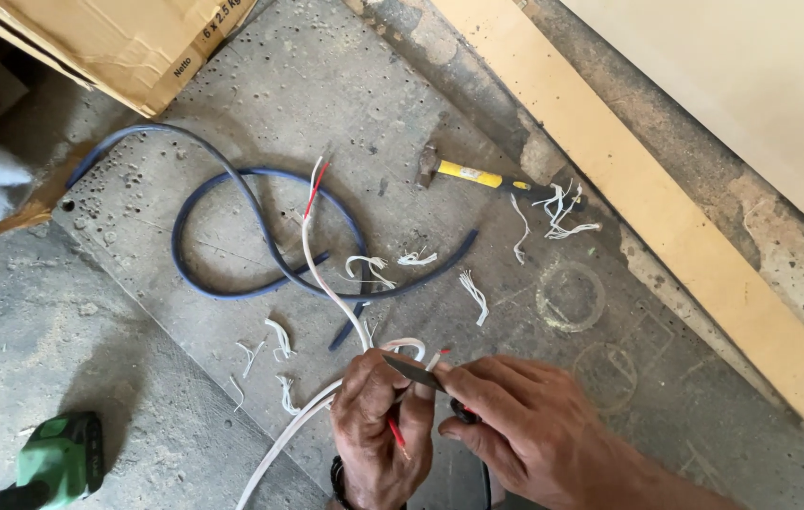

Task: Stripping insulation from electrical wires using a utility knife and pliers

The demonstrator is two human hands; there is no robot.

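left hand (378, 430) grip closed tight around white cable (326, 283), red wire (396, 434) pinned under fingers, steadying it against the blade. right hand (525, 425) grip clamped on knife (413, 371), blade laid across cable's bend just above concrete floor (137, 331). blue cable (232, 227), hammer (487, 178) lying beyond.

1. Bottom centre: left hand (378, 430) and right hand (525, 425), touching, cable (326, 283) and knife blade (413, 372) between.
2. Centre: coiled hose (232, 198) on floor.
3. Above right: hammer (478, 176).
4. Upper left: cardboard box (128, 42).
5. Lower left: power tool (62, 463).
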